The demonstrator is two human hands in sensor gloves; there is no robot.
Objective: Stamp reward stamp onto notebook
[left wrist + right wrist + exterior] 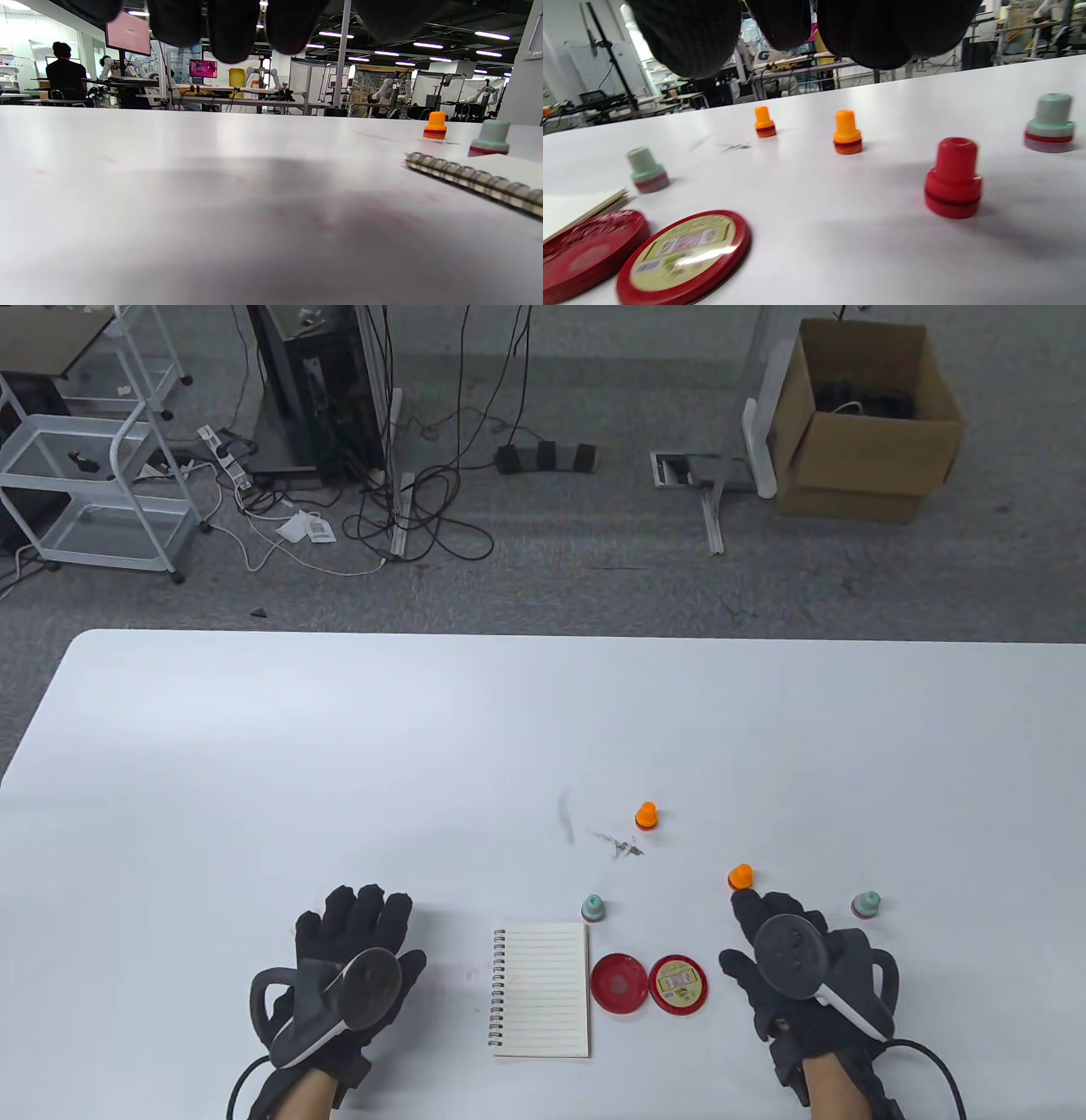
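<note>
Table view is showing the notebook (541,989) lying open near the table's near edge, ready for stamping; both hands, left hand (352,976) and right hand (793,976), are resting spread, holding nothing.

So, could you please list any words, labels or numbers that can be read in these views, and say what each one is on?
"G": a single white letter on a dark object in the background of the right wrist view.
Label on the ink pad lid: printed text and a barcode-like patch, too blurred to read.
White tag on the floor: print too small to read.
Pink screens in the background: nothing legible.
Notebook: ruled lines only, no writing.
</note>
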